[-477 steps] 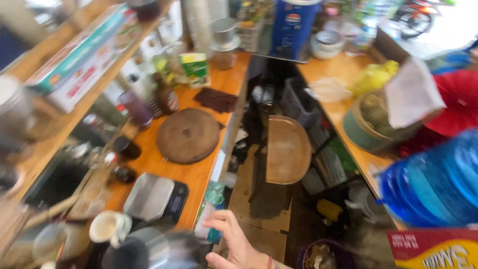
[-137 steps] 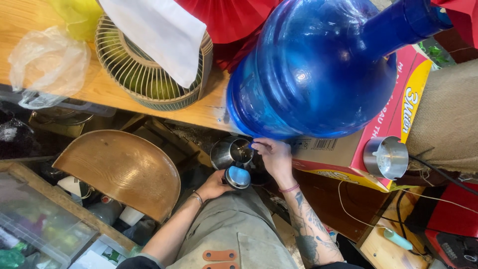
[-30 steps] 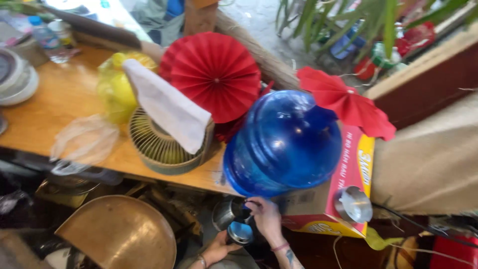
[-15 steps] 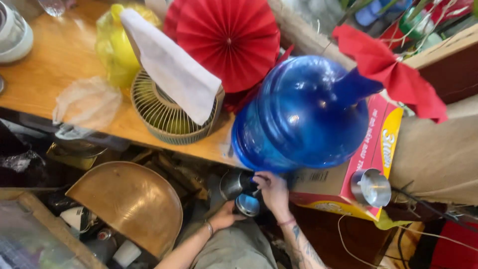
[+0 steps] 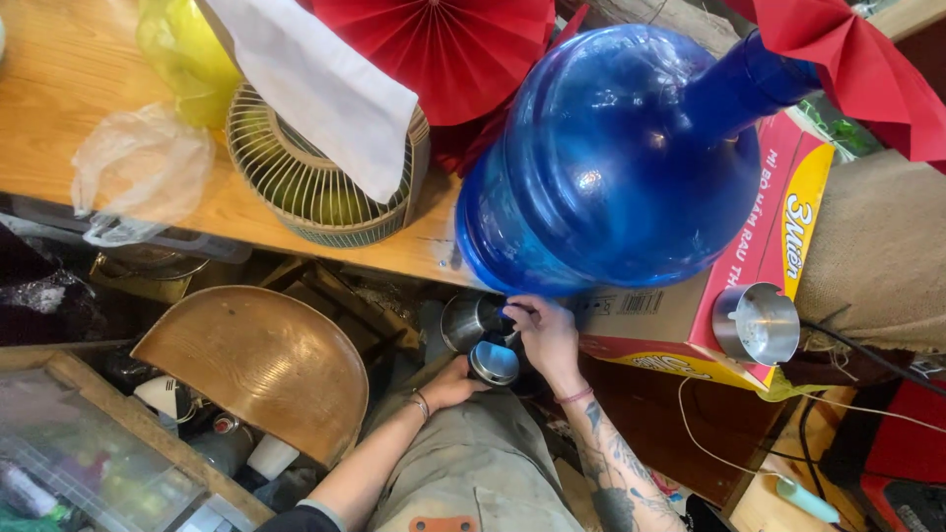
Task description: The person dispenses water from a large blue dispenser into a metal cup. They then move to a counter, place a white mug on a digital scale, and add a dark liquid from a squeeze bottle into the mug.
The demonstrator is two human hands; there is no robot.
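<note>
Steel cups [image 5: 471,320] gripped by both hands' fingers [image 5: 522,317], crowded beneath the table edge [image 5: 394,258].

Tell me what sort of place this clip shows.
Likely a small drinks stall or cluttered home kitchen: a big blue water jug lies on a wooden counter, with metal cups held under it and a wire basket of green fruit.

Single head-worn view, looking steeply down, close above both hands beneath the blue water jug [image 5: 616,163].

Blue water jug [image 5: 616,163], red paper fans [image 5: 448,49], silver cups [image 5: 471,320].
</note>
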